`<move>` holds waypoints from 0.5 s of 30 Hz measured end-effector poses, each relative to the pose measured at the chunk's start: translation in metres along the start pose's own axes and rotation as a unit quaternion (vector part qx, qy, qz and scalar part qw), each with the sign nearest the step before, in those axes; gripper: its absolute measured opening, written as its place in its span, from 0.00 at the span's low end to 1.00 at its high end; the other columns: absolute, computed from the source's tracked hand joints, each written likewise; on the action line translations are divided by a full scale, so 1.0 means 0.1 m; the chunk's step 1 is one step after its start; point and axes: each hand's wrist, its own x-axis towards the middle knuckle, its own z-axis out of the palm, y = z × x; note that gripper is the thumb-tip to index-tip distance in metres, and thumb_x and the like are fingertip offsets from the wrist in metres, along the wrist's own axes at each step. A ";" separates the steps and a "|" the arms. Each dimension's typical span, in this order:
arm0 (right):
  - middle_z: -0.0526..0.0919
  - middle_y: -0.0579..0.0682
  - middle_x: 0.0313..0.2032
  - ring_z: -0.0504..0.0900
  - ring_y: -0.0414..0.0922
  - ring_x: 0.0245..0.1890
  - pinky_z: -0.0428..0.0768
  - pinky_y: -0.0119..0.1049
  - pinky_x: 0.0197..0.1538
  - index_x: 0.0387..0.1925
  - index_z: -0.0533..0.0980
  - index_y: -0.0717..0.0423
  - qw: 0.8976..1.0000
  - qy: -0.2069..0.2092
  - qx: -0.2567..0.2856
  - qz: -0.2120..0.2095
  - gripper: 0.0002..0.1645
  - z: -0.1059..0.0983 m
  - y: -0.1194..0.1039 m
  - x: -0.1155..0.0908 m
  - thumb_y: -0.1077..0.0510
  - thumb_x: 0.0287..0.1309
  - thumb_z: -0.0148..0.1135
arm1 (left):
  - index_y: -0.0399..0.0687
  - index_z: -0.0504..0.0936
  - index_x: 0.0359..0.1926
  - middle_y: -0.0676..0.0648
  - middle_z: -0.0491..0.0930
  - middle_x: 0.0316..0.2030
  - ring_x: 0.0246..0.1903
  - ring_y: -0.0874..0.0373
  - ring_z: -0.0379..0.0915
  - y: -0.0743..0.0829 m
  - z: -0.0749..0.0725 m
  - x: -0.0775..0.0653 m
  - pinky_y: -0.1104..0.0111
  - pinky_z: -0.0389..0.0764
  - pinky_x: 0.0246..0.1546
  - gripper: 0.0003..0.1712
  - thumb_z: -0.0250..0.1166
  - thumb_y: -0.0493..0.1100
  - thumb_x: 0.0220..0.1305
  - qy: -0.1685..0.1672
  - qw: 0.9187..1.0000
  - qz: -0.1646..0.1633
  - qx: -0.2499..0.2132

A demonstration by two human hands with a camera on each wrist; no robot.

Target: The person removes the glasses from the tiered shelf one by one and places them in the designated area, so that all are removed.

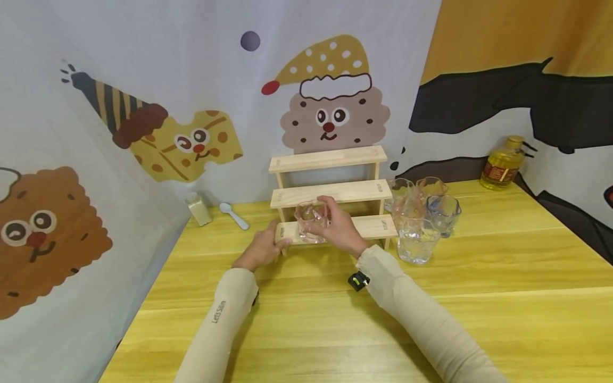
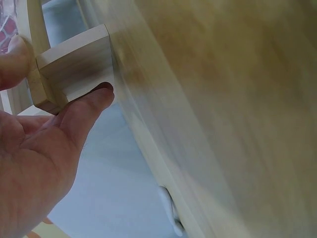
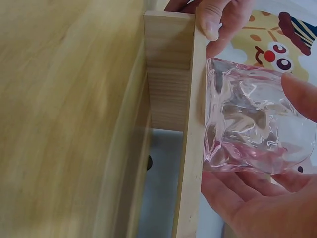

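A three-step wooden rack stands on the table against the cloth. On its lowest step is a clear, pink-tinted glass, held upright by my right hand with the thumb on one side and fingers on the other. The right wrist view shows the base of this glass against the step's top board. My left hand grips the left end of that same step, thumb on top. Seen from the left wrist, fingers of this hand reach below the board, against the side support.
Right of the rack stand several glasses, among them a clear one in front and a bluish one. An oil bottle is at the back right. A white spoon and a small pale container lie back left.
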 end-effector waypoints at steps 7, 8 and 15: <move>0.80 0.57 0.53 0.78 0.54 0.55 0.77 0.53 0.61 0.74 0.60 0.53 1.000 0.003 0.001 -0.012 0.49 -0.03 -0.01 -0.02 0.53 0.55 0.75 | 0.43 0.54 0.77 0.30 0.79 0.57 0.47 0.45 0.80 0.02 -0.03 -0.01 0.51 0.79 0.54 0.41 0.60 0.51 0.73 -0.001 1.000 -0.001 0.003; 0.80 0.57 0.53 0.78 0.54 0.54 0.77 0.52 0.61 0.74 0.60 0.53 1.000 0.002 0.003 -0.011 0.49 -0.03 -0.01 -0.03 0.53 0.55 0.75 | 0.44 0.53 0.77 0.30 0.79 0.56 0.48 0.44 0.80 0.02 -0.03 -0.01 0.51 0.79 0.55 0.41 0.60 0.52 0.73 -0.003 1.000 -0.003 0.001; 0.81 0.56 0.53 0.81 0.53 0.55 0.79 0.50 0.59 0.74 0.60 0.50 1.000 -0.012 0.007 -0.011 0.51 -0.10 -0.02 -0.15 0.54 0.53 0.76 | 0.44 0.51 0.78 0.31 0.80 0.54 0.54 0.41 0.79 0.00 -0.01 -0.02 0.49 0.77 0.59 0.42 0.60 0.53 0.73 -0.008 1.000 -0.008 -0.003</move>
